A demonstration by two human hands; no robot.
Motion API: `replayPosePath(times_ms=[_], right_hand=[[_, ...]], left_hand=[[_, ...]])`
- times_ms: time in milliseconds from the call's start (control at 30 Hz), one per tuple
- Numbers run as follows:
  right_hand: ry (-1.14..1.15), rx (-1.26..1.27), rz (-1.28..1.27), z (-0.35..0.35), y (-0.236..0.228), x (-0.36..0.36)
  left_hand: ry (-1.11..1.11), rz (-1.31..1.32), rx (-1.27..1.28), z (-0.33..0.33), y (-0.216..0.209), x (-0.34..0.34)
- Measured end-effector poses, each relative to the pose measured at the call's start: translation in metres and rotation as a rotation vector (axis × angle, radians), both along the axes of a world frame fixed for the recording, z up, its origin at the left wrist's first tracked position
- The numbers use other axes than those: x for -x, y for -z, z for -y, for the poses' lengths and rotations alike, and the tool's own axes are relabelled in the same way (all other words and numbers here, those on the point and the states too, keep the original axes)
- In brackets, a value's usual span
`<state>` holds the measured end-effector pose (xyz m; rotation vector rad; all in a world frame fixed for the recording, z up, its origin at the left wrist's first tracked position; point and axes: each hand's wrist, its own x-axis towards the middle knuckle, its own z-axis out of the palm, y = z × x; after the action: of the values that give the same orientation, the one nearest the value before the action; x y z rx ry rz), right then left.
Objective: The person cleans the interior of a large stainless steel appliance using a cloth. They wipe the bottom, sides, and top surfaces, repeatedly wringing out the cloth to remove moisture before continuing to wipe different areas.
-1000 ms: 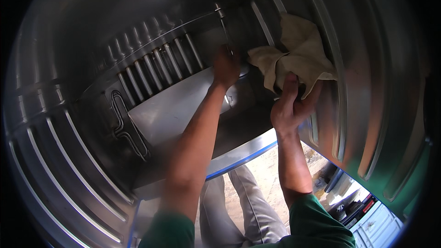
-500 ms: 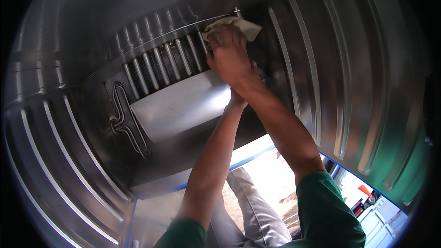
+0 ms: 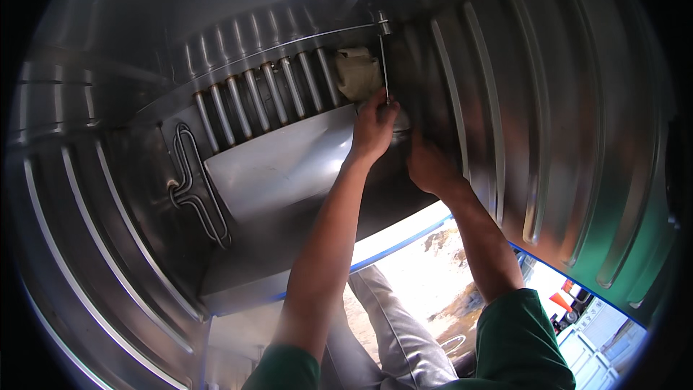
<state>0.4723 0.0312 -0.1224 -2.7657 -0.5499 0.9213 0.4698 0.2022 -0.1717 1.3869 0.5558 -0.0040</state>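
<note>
My left hand [image 3: 374, 132] is closed on the lower end of a thin metal rod [image 3: 384, 65]. That rod rises to a small metal fitting [image 3: 383, 25] on the back of the steel enclosure. A folded beige cloth [image 3: 357, 74] sits just behind and left of the rod, at the right end of a row of metal tubes [image 3: 250, 101]; neither hand touches it. Lower and to the right, my right hand [image 3: 431, 166] is beside the ribbed right wall. Its fingers are dark and partly blurred, so I cannot make out anything in them.
Below the tubes slopes a smooth steel panel [image 3: 281, 162]. A bent looped tube [image 3: 189, 166] is fixed at its left. Ribbed steel walls [image 3: 530, 115] enclose both sides. A bright opening with a blue-edged lip [image 3: 393, 245] lies beneath my arms, above my legs.
My right hand has let go of the cloth and moved down and right. The cloth now rests by the tubes. My left hand, formerly mostly hidden, shows holding the rod.
</note>
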Motion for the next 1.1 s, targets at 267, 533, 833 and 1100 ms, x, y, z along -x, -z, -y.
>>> replayPosePath(times_ms=[267, 533, 833, 1100], right_hand=[[-0.597, 0.195, -0.083, -0.012, 0.058, 0.006], [-0.388, 0.044, -0.020, -0.040, 0.094, -0.020], [-0.371, -0.057, 0.208, -0.114, 0.136, -0.087], [-0.354, -0.062, 0.253, -0.130, 0.144, -0.110]], left_hand=[[0.030, -0.010, 0.012, 0.012, 0.001, -0.008], [0.010, -0.027, 0.030, 0.012, -0.001, -0.004], [-0.016, 0.039, 0.040, 0.012, -0.004, -0.004], [0.096, 0.045, 0.023, 0.000, -0.023, -0.007]])
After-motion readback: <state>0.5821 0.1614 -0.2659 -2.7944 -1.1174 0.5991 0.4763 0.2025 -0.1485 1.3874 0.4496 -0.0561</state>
